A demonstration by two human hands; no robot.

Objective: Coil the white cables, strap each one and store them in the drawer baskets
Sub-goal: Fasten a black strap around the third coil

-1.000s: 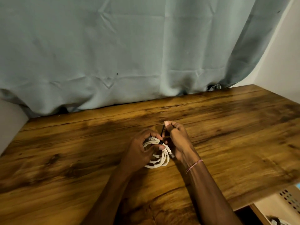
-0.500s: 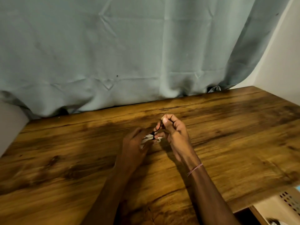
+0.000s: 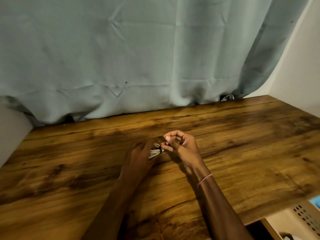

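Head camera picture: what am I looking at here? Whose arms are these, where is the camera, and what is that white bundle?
No machine here: a person works with bare hands, and the camera sits on that person's head, looking forward and down. The left hand holds a coiled white cable just above or on the wooden table; which one, I cannot tell. A black strap wraps the coil, and the right hand pinches at the strap's end, apparently fastening it. A grey-green curtain hangs behind the table. At the bottom right, part of a beige perforated basket shows below the table's edge.
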